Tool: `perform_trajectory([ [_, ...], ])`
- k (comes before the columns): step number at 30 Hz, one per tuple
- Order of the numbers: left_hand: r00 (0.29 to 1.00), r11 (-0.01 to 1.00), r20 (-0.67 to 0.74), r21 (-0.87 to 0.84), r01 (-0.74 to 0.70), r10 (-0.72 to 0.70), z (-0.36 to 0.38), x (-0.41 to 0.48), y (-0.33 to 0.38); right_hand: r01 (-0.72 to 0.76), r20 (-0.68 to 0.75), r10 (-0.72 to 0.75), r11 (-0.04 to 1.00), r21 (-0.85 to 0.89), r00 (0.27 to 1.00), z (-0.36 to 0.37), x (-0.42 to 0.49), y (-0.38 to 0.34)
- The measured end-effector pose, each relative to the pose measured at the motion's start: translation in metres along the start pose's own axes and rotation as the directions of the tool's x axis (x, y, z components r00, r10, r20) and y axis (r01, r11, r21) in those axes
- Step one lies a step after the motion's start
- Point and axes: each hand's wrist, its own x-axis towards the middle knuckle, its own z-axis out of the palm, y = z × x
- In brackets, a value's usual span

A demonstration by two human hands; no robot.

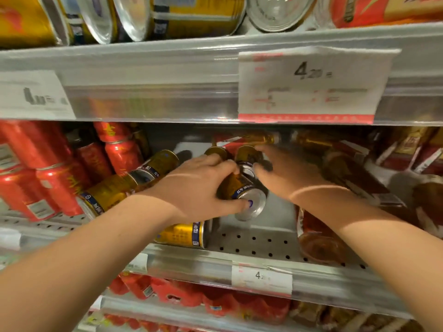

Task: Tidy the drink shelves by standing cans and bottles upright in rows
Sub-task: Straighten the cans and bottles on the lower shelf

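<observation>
The left hand [199, 185] is wrapped round a gold energy-drink can [239, 185], thumb on its silver end. The can is tipped over above the perforated shelf [254, 245]. At 3 o'clock the right hand [285, 173] reaches a second gold can [245, 154]; blur hides whether it grips. More toppled gold cans [153, 167] lie at 9 o'clock. The held can is probably full: rigid, weighty, slick, best grasped round mid-body.
</observation>
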Motion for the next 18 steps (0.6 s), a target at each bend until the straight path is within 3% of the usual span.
perform_trajectory([
  [3, 0.992, 0.996, -0.124, 0.092, 0.022, -0.01, -0.005, 0.003, -0.005, 0.05, 0.038, -0.054, 0.994, 0.101, 0.998, 0.002, 0.018, -0.011],
  [5, 0.997, 0.999, -0.072, 0.054, -0.007, 0.011, -0.008, 0.007, -0.011, 0.06, 0.072, -0.069, 0.991, 0.121, 0.995, 0.001, 0.022, -0.017],
  [8, 0.997, 0.983, 0.074, -0.176, 0.045, -0.033, -0.011, 0.01, -0.019, 0.091, 0.087, -0.107, 0.98, 0.179, 0.99, 0.002, 0.024, -0.022],
  [13, 0.995, 0.99, 0.064, -0.117, 0.079, -0.071, -0.01, 0.01, -0.031, -0.064, 0.157, 0.0, 0.915, 0.398, 0.988, 0.005, 0.025, -0.025],
  [15, 0.986, 0.982, 0.128, -0.143, 0.126, -0.108, -0.009, 0.01, -0.034, -0.09, 0.182, -0.004, 0.861, 0.501, 0.983, 0.005, 0.025, -0.027],
  [18, 0.972, 0.972, 0.194, -0.165, 0.166, -0.133, -0.008, 0.009, -0.034, -0.102, 0.198, -0.002, 0.853, 0.512, 0.98, 0.007, 0.027, -0.025],
])
